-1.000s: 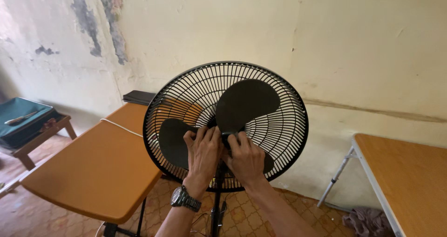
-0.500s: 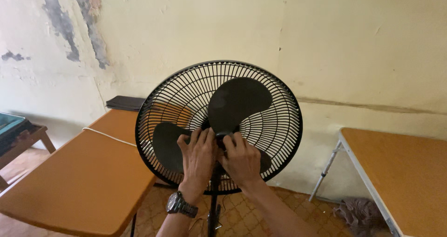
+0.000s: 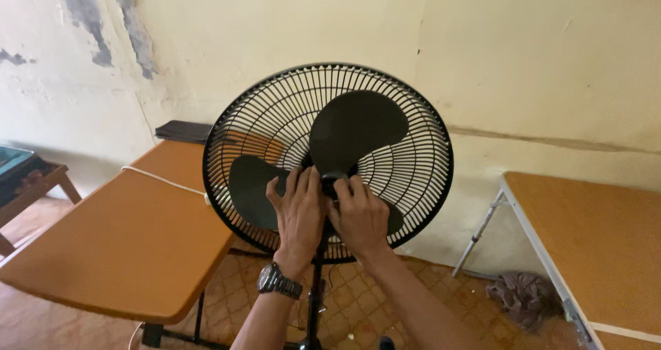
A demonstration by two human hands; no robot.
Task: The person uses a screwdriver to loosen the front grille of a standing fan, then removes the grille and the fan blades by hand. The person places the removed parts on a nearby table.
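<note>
Fan (image 3: 358, 126) higher in view | black three-blade, likely grille-backed | both hands at hub (image 3: 331, 179)

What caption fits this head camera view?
Both hands, left hand and right hand, at the hub of a black fan blade against its grille.

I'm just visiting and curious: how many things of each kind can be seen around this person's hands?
Standing fans: 1
Orange-topped tables: 2
Dark folded items on the left table: 1
White cords: 1
Wristwatches: 1
Crumpled cloths on the floor: 1
Hands at the fan's hub, left hand and right hand: 2
Total: 9
</note>
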